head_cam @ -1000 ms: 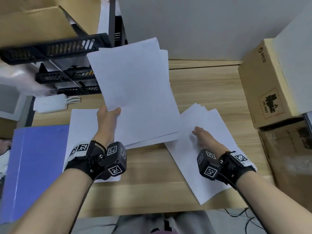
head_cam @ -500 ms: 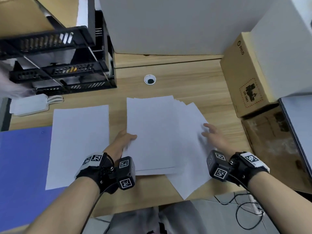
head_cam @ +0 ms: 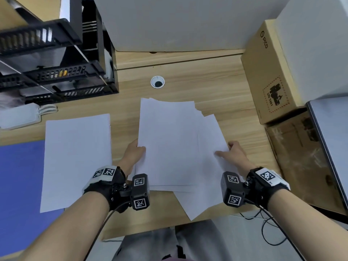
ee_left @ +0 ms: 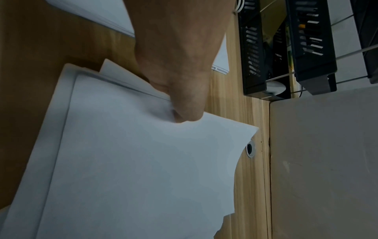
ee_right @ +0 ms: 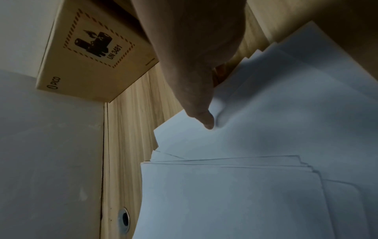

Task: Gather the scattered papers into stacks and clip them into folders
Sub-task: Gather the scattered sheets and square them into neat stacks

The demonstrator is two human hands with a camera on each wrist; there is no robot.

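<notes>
The left hand [head_cam: 134, 155] pinches the paper stack's [head_cam: 167, 142] left edge mid-worktop [head_cam: 216, 81]; the right hand [head_cam: 232, 154] pinches skewed sheets [head_cam: 209, 196] beneath. Squaring them too fast could buckle or scatter these loose, slippery sheets.

head view looks down; wrist views sit close, sharing the papers [head_cam: 169, 140].

Even bright head view; dim, soft wrist views.

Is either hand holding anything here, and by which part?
The left hand pinches the upper paper bundle at its left long edge. The right hand grips the fanned sheets underneath at their right edge.
</notes>
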